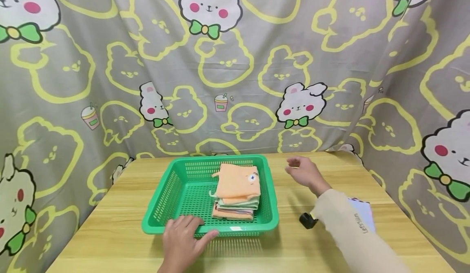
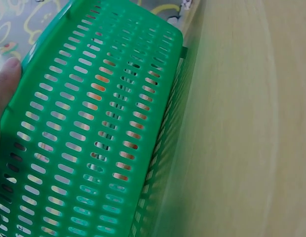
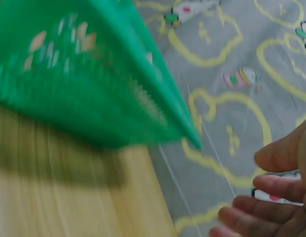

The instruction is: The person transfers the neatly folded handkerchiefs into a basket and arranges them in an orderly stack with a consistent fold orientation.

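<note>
A green plastic basket (image 1: 271, 191) with slotted walls stands on the table. My left hand (image 1: 182, 238) grips its near rim, fingers over the edge; the left wrist view shows the thumb (image 2: 9, 79) at the rim and the slotted outer wall (image 2: 84, 123). Inside, on the right side, lies a stack of folded cloths, a peach one (image 1: 236, 183) with a small white patch on top and pale green and pinkish ones below. To the right of the basket, my right hand (image 1: 304, 172) hovers apart from it with loosely bent fingers (image 3: 264, 212), holding nothing.
Beside the right forearm sits a small black object (image 1: 307, 220). A pale bluish flat item (image 1: 361, 214) lies partly hidden under the sleeve. Patterned curtains (image 1: 235, 81) rise behind and beside the wooden table (image 1: 117, 207).
</note>
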A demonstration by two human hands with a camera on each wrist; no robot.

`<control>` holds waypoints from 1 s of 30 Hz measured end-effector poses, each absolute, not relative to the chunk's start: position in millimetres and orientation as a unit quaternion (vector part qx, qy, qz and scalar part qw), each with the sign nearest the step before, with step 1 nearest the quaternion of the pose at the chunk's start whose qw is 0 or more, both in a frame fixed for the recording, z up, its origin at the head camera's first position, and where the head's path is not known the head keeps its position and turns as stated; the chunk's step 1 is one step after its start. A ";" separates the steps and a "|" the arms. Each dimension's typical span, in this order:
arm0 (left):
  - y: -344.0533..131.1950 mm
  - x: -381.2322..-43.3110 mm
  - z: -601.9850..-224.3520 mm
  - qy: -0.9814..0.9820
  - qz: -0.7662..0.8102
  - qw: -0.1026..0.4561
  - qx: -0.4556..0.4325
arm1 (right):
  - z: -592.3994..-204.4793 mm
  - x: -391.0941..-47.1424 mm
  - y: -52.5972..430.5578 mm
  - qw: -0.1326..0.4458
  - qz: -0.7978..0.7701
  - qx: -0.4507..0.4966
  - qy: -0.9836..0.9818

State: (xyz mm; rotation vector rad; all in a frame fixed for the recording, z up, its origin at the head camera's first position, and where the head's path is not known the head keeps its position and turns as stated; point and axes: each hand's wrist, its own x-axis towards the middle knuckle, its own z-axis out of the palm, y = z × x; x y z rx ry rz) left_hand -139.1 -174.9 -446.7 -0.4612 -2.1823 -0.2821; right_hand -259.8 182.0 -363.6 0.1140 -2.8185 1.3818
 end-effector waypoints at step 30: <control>-175.5 -141.7 -447.4 -0.867 -0.113 0.443 -0.199 | -427.9 -243.4 275.5 -0.134 0.263 -0.042 -0.954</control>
